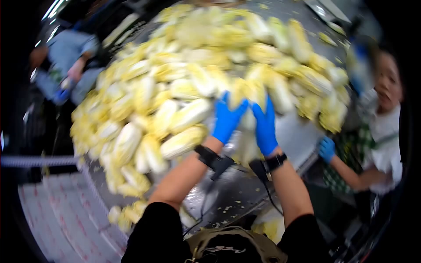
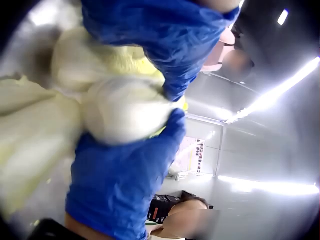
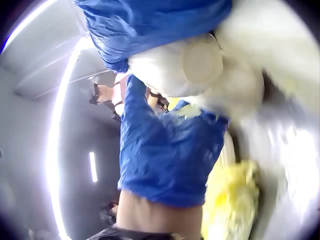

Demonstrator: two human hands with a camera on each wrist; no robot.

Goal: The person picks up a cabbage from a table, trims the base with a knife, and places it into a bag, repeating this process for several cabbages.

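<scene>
Both hands wear blue gloves and reach out over a metal table heaped with napa cabbages. The left hand [image 1: 228, 118] and the right hand [image 1: 264, 127] hold a napa cabbage [image 2: 125, 110] from its two sides, thumbs turned toward each other. Its pale, cut base [image 3: 202, 60] faces the right wrist camera. A second cabbage [image 2: 82, 60] lies right against it, also between the gloves in the left wrist view. In the head view their yellow leafy ends [image 1: 239, 90] point away from the body. The gloves hide much of both cabbages.
A large cabbage pile [image 1: 171, 83] spreads left and ahead. A bare stretch of metal table [image 1: 302, 136] shows at right. One person in blue [image 1: 70, 52] stands far left; another, with a gloved hand [image 1: 326, 149], is close at right. White boxes [image 1: 61, 210] sit lower left.
</scene>
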